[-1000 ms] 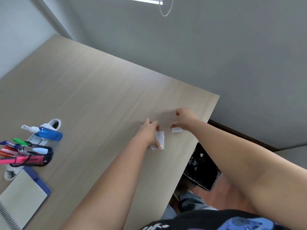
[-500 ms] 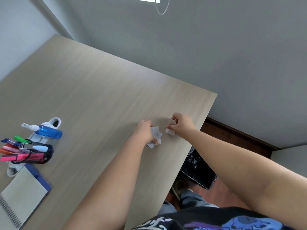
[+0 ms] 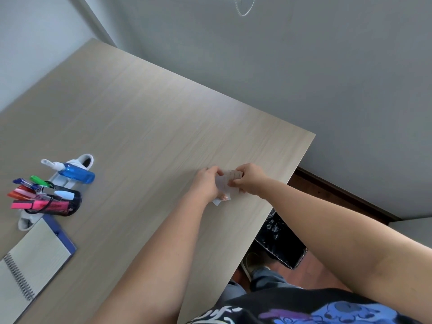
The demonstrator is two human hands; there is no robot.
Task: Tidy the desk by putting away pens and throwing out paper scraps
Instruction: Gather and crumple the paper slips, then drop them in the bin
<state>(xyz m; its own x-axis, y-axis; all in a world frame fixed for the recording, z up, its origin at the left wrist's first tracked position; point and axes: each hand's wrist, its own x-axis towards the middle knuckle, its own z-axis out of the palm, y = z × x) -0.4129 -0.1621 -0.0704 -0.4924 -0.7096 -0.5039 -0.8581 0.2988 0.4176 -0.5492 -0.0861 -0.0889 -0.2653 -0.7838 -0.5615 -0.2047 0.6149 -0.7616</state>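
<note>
Nearest the camera is the person's black shirt with a blue and purple print (image 3: 327, 312), and from it both bare forearms reach out over the light wood-grain desk (image 3: 140, 113). At the desk's near left corner lies a spiral notebook (image 3: 30, 260) with a blue cover edge. Just beyond it a black pen holder (image 3: 67, 203) lies tipped on its side, with pens and highlighters (image 3: 35, 198) in pink, red, orange, blue and green sticking out toward the left. Behind the holder a blue spray bottle (image 3: 74, 175) rests on a white object (image 3: 77, 164) whose kind cannot be made out. Under the desk's right edge, a black bin bag (image 3: 278, 242) sits on the reddish floor (image 3: 315, 270), with a jeans-clad leg beside it. Near that right edge the left hand (image 3: 207, 184) and the right hand (image 3: 251, 181) meet, both pinched shut on the white paper scraps (image 3: 228, 184), which are gathered between the fingers just above the desk. Beyond the desk rises a plain grey wall (image 3: 304, 66), with a looped blind cord (image 3: 244, 8) hanging at the top. A second ago the hands were apart, each pressing its own scrap flat on the desk; now the scraps are brought together into one bundle.
</note>
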